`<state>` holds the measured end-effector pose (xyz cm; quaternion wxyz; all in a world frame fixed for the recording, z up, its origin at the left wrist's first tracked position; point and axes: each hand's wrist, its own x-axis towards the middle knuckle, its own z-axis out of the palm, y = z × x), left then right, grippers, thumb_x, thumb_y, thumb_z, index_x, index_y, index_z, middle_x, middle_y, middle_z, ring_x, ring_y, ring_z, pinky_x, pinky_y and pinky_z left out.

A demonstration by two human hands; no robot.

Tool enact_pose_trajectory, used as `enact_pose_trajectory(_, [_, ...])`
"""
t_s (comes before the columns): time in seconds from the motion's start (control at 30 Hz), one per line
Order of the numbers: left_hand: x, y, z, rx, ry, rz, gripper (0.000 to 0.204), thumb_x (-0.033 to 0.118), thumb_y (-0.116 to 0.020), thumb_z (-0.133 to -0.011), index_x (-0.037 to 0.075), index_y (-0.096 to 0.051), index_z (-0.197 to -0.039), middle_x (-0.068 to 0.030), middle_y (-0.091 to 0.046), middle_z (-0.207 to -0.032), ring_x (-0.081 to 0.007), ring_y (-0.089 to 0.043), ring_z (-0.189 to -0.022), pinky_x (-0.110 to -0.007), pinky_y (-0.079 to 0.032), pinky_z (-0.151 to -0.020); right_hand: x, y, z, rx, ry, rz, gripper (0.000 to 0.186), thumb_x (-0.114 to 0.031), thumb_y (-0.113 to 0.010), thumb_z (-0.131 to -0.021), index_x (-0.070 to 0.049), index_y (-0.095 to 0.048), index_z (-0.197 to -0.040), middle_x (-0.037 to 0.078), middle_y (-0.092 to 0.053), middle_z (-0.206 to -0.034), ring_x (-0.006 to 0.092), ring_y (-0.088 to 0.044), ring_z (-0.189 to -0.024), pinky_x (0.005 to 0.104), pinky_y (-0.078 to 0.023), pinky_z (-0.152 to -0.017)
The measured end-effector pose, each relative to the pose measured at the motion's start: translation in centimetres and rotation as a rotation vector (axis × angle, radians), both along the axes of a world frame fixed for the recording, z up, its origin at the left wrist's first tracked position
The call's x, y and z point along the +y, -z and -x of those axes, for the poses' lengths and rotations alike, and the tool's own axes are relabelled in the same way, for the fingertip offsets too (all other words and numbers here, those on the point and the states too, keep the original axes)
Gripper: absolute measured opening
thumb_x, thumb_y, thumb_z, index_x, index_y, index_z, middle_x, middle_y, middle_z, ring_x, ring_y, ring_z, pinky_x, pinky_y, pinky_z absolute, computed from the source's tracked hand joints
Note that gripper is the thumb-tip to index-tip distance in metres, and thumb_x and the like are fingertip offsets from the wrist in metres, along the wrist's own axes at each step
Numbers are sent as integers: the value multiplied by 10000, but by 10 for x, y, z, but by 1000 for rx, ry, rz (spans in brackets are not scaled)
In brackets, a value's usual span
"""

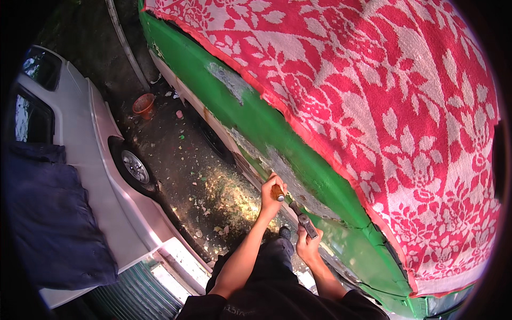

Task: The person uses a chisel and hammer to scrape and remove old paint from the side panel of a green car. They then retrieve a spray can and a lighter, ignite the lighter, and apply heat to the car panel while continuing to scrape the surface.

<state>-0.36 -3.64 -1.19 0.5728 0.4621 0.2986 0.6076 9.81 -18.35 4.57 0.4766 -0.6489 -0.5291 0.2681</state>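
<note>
My left hand point(269, 200) is closed round a chisel-like tool point(277, 193) with a brown handle and a metal end cap. Its blade is hidden. That hand is against the side of a green car point(320, 186), by a rough grey patch point(290, 176) where paint is gone. Lower and to the right, my right hand point(308, 246) grips a hammer point(308, 226) with a dark metal head. The hammer head is a little apart from the tool's end cap. A red and pale floral blanket point(373, 117) covers the top of the green car.
A pale car point(96, 160) with dark blue cloth point(53, 218) draped over it stands to the left. Between the cars, dark ground point(170, 154) is strewn with paint chips. An orange bucket point(143, 105) and a long pole point(127, 45) are farther off. My shoe point(285, 233) shows below.
</note>
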Motion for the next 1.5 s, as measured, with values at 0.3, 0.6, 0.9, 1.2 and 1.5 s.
enact_pose_trajectory(0.3, [-11, -5, -14, 54, -27, -17, 284, -193, -572, -739, 41, -412, -747, -28, -404, -841, -136, -454, -782, -290, -472, -799, -8, 17, -13, -1, -1, 14, 51, -25, -590, -839, 18, -600, -813, 156, -542, -615, 304, -564, -547, 380, -449, -566])
enact_pose_trajectory(0.6, [3, -7, -5, -36, 6, -61, 267, -173, -555, -796, 53, -414, -778, 5, -377, -882, -95, -465, -787, -222, -450, -682, -5, 17, -13, 4, -15, -34, 36, -6, -599, -838, 23, -618, -847, 172, -585, -678, 318, -586, -597, 382, -469, -607])
enact_pose_trajectory(0.9, [10, 1, -11, 15, 62, -2, 279, -195, -551, -769, 40, -409, -725, -4, -391, -833, -96, -465, -726, -241, -430, -660, 11, 0, -7, -43, -39, -8, 27, 11, -570, -814, 19, -596, -812, 145, -543, -603, 297, -574, -533, 369, -456, -554])
enact_pose_trajectory(1.2, [11, -7, -7, 102, -41, -117, 258, -200, -518, -765, 32, -405, -752, -13, -398, -840, -103, -473, -723, -245, -434, -652, 14, 9, -2, -122, -55, -95, 225, -144, -499, -958, 1, -550, -793, 26, -462, -603, 121, -427, -530, 299, -367, -502])
enact_pose_trajectory(1.5, [12, -5, -9, -241, 140, 178, 282, -175, -532, -829, 52, -381, -756, 4, -346, -851, -99, -455, -726, -237, -427, -657, 19, 24, -4, -272, -59, -215, 314, -236, -518, -991, -20, -541, -764, 52, -468, -575, 174, -461, -476, 328, -369, -475])
